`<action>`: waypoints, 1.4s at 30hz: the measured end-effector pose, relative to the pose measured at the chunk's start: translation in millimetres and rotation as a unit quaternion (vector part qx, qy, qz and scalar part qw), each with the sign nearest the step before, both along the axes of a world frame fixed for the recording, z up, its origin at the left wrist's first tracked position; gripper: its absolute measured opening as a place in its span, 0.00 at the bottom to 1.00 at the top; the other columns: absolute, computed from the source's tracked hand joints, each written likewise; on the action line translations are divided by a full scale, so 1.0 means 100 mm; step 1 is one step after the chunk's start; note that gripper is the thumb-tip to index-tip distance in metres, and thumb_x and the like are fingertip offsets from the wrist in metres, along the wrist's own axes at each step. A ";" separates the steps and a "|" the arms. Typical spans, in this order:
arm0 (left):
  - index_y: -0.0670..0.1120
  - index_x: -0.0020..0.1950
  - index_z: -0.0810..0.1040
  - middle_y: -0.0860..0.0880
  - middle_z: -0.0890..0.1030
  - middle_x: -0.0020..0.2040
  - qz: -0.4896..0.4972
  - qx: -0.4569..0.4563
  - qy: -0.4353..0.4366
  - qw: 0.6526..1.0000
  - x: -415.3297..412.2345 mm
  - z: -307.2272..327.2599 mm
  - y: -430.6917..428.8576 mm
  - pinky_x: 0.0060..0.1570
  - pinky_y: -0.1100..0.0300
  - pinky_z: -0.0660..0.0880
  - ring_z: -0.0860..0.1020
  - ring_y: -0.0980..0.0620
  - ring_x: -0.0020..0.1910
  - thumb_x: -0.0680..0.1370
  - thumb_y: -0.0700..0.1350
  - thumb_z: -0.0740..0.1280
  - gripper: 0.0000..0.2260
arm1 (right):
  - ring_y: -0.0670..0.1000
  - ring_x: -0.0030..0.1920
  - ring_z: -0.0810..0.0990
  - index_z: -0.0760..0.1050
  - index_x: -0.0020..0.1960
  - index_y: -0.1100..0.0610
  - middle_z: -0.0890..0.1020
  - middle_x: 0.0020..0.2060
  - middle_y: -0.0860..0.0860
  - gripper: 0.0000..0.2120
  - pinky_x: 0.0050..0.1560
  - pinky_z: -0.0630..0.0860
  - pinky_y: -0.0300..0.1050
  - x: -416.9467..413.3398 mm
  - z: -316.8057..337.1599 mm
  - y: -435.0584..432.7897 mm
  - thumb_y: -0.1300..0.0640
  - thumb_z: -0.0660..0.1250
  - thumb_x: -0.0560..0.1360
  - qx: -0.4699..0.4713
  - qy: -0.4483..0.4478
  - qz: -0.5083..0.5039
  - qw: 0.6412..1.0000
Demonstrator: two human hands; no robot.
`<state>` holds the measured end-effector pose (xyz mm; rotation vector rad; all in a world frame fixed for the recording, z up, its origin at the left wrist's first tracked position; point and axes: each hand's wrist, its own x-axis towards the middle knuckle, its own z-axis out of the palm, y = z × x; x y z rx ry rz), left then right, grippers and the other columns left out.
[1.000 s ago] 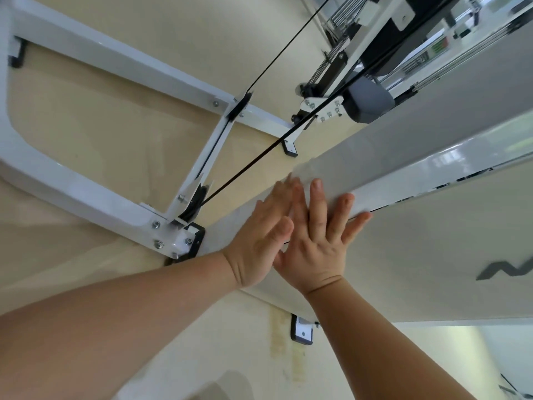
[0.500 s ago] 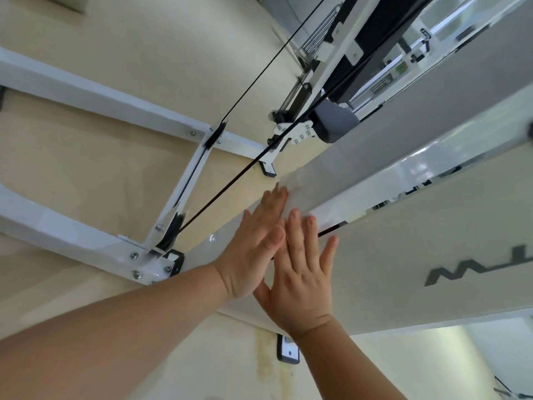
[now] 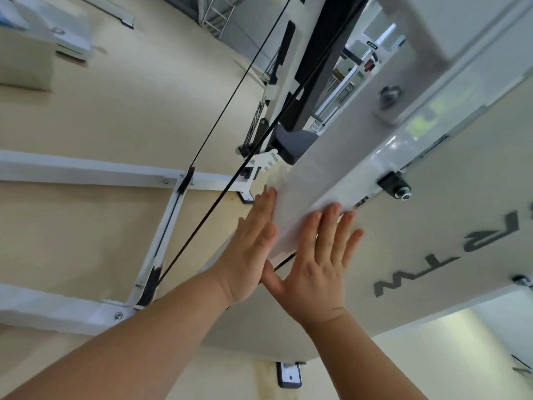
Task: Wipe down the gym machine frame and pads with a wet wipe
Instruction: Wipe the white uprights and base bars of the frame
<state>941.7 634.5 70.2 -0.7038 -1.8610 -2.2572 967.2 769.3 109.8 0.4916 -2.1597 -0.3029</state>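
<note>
On slanted frame beam (image 3: 340,163), left hand (image 3: 253,249) and right hand (image 3: 320,264), both hands open, are pressing wet wipe (image 3: 300,215) flat. Advisable: even pressure, sliding along beam, avoiding black cable (image 3: 202,224).

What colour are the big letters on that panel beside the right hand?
The letters are dark grey on an off-white panel; head view.

Your wipe (image 3: 294,210) is white, on a glossy white frame (image 3: 86,168). The panel (image 3: 432,203) beside you is off-white with dark grey letters (image 3: 450,256). Black cables (image 3: 219,200) cross a beige floor (image 3: 115,105), stained yellowish in one patch.
</note>
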 end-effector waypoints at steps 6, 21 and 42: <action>0.56 0.81 0.45 0.59 0.45 0.82 0.000 0.013 0.045 0.999 0.30 0.66 -0.01 0.78 0.41 0.40 0.42 0.59 0.80 0.72 0.78 0.41 0.43 | 0.67 0.81 0.41 0.40 0.82 0.61 0.38 0.82 0.59 0.44 0.78 0.45 0.71 0.14 -0.01 -0.04 0.37 0.57 0.81 -0.019 -0.071 -0.021 0.997; 0.54 0.83 0.50 0.58 0.53 0.82 0.004 0.047 0.054 0.997 0.35 1.50 0.06 0.78 0.44 0.44 0.48 0.57 0.81 0.75 0.76 0.46 0.42 | 0.59 0.81 0.58 0.64 0.78 0.64 0.60 0.80 0.60 0.38 0.75 0.66 0.57 0.49 0.77 -0.14 0.56 0.75 0.73 -0.042 -0.060 0.057 0.996; 0.47 0.60 0.84 0.60 0.83 0.52 0.428 0.049 0.110 0.895 0.78 2.21 -0.01 0.54 0.77 0.70 0.80 0.68 0.53 0.77 0.38 0.63 0.15 | 0.58 0.69 0.75 0.75 0.72 0.60 0.76 0.70 0.55 0.27 0.67 0.71 0.52 0.30 1.83 0.01 0.62 0.64 0.72 -0.113 0.009 0.100 0.989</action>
